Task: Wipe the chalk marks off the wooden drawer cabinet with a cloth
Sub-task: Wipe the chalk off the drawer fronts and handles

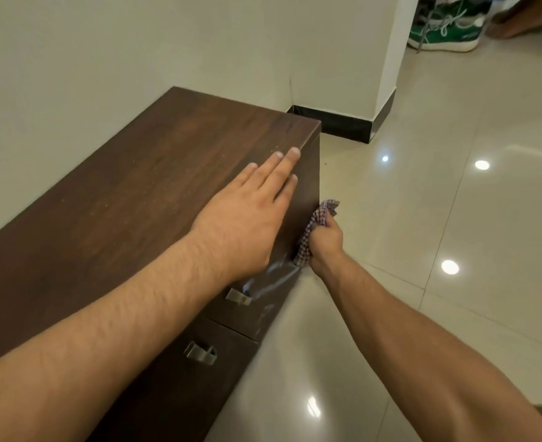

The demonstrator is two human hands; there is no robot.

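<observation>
A low dark wooden drawer cabinet (142,193) stands against the wall. My left hand (247,215) lies flat on its top near the right end, fingers together and stretched out. My right hand (325,242) grips a bunched checked cloth (314,231) and presses it against the upper drawer front near the cabinet's right edge. White chalk smears (274,275) show on that drawer front, just below and left of the cloth, above a metal handle (238,296). A second metal handle (200,353) sits on the lower drawer.
Glossy beige floor tiles (422,250) spread to the right of the cabinet. A white wall corner with black skirting (336,122) juts out behind the cabinet's far end. Green sneakers (445,30) lie on the floor at the top right.
</observation>
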